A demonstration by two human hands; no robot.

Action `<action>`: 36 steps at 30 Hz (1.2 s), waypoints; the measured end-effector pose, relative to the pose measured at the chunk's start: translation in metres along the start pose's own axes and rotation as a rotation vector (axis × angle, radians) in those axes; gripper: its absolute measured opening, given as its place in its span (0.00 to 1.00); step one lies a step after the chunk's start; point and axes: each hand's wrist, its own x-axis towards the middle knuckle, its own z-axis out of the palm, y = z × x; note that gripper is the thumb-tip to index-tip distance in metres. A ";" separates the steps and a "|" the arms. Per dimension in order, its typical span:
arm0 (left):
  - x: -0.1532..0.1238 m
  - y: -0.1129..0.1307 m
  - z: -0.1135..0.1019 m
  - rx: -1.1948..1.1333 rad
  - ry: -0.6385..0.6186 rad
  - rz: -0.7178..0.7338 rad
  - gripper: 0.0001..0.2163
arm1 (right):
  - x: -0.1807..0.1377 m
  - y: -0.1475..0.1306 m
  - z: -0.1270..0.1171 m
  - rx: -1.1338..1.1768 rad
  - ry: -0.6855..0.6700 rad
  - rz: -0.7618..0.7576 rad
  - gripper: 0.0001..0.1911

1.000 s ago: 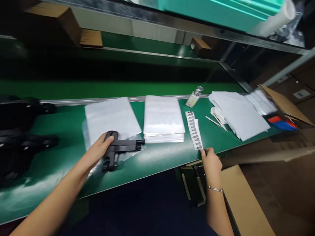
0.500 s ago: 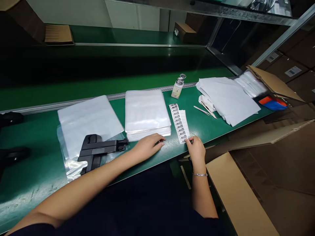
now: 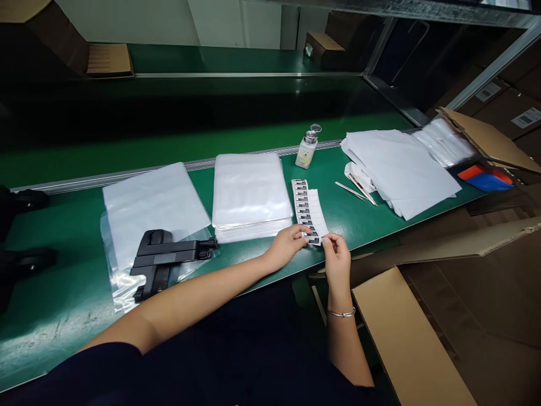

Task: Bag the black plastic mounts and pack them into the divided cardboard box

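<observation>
See the label sheet (image 3: 307,207) lying on the green worktop (image 3: 355,223), just right of the stack of clear bags (image 3: 251,192) and nearer than the small bottle (image 3: 306,153), with both hands at its near end. Note the left hand (image 3: 286,246) loosely bent, fingertips resting over the nearest printed rows, not closed around anything; note the right hand (image 3: 338,256) with thumb and finger pinched at the near right corner, but cannot tell whether on backing paper or on a lifted label edge. Judge it very light, thin and limp, probably slick on the backing and tacky beneath each label, so easy to crease or tear. Best taken by a corner or bare margin, between flat fingertips, with the rest held down. Trace the long axis from the worktop's near edge away towards the bottle, far end leaning slightly left. Read the printed labels as one column down the left, set crosswise, beside a blank column on the right.
</observation>
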 end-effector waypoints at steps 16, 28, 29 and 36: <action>-0.035 0.024 -0.032 0.242 -0.103 -0.049 0.32 | -0.019 -0.015 0.000 0.154 0.384 -0.164 0.10; -0.177 0.043 -0.253 0.753 0.410 0.075 0.21 | -0.027 -0.071 0.121 0.385 -0.406 0.007 0.10; -0.179 0.032 -0.242 0.762 0.456 0.084 0.22 | -0.035 -0.083 0.138 0.326 -0.504 -0.037 0.10; -0.177 0.014 -0.193 0.764 0.657 0.097 0.20 | -0.064 -0.114 0.203 -0.008 -0.767 -0.109 0.11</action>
